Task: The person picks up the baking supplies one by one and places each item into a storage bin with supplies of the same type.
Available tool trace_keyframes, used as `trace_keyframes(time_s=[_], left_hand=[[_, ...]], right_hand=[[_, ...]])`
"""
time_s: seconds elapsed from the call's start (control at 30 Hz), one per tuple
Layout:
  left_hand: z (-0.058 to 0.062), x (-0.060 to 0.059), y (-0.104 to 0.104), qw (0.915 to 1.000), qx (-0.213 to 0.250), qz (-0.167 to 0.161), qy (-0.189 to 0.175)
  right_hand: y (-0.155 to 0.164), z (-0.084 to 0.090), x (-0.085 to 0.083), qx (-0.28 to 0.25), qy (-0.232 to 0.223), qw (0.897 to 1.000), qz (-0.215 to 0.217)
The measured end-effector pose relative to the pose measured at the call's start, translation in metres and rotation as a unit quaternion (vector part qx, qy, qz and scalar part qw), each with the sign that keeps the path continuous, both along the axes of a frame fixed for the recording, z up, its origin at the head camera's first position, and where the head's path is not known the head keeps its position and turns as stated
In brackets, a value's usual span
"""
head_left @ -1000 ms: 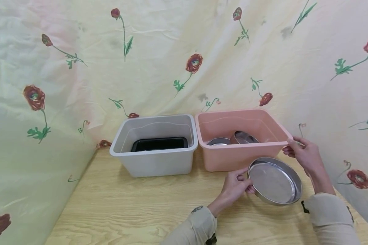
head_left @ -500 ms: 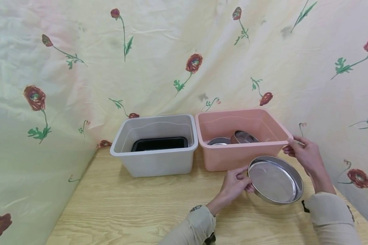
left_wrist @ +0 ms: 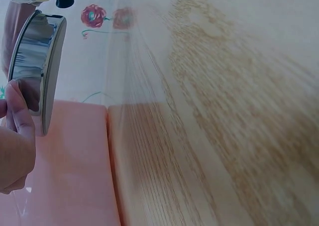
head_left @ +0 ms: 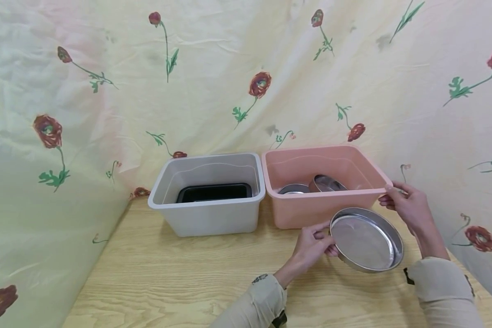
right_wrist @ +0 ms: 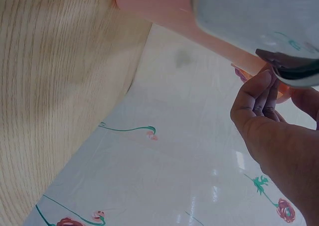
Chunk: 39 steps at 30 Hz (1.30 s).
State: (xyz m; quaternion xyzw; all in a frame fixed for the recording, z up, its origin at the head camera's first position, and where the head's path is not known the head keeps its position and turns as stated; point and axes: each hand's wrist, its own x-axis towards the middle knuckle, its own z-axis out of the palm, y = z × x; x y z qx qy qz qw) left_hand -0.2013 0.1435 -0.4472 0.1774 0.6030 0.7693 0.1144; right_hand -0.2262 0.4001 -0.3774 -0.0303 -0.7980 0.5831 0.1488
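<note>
A round steel pan [head_left: 366, 239] hangs tilted above the wooden table [head_left: 180, 273], just in front of the pink bin [head_left: 311, 209]. My left hand [head_left: 313, 246] grips the pan's left rim, thumb on top. In the left wrist view the pan [left_wrist: 37, 61] is seen edge-on above my fingers [left_wrist: 15, 136], with the pink bin [left_wrist: 70, 166] behind. My right hand [head_left: 406, 205] pinches the pink bin's front right corner rim. In the right wrist view that hand [right_wrist: 269, 111] sits under the pan's underside [right_wrist: 249, 17]. Inside the pink bin lie other steel pans [head_left: 325, 183].
A grey bin [head_left: 207, 214] stands left of the pink one and holds a black rectangular tray [head_left: 213, 191]. A flowered cloth [head_left: 229, 68] hangs close behind and on both sides. Bare wood lies in front of the bins, to my left.
The pan has shifted very slightly up and to the left in my left hand. My right hand stays on the pink bin's corner.
</note>
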Motion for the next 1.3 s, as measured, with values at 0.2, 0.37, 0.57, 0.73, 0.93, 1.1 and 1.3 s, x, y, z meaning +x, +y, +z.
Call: trace_keyframes(time_s=[0.2, 0.37, 0.57, 0.73, 0.93, 1.1, 1.3], left_hand=[[0.002, 0.000, -0.002, 1.0000, -0.001, -0.002, -0.002], [0.005, 0.000, -0.003, 1.0000, -0.004, -0.003, 0.008], [0.007, 0.000, -0.006, 0.9998, -0.007, -0.010, 0.016], [0.012, -0.001, -0.009, 0.9996, -0.008, -0.012, 0.026], [0.016, 0.000, -0.011, 0.9994, -0.001, -0.014, 0.033], [0.017, 0.000, -0.011, 0.9992, 0.005, -0.014, 0.036], [0.021, -0.001, -0.012, 0.9991, 0.012, -0.017, 0.038]], right_hand=[[0.000, -0.001, 0.000, -0.034, 0.013, 0.999, 0.008], [0.000, -0.001, 0.001, -0.033, 0.011, 0.999, 0.007], [0.001, -0.001, -0.001, -0.011, -0.005, 1.000, 0.002], [0.001, -0.002, -0.002, -0.004, -0.009, 1.000, -0.001], [0.001, -0.002, -0.001, -0.002, -0.003, 1.000, -0.002], [0.001, -0.002, -0.001, 0.006, -0.004, 1.000, -0.003], [0.002, -0.002, -0.002, 0.005, 0.001, 1.000, -0.001]])
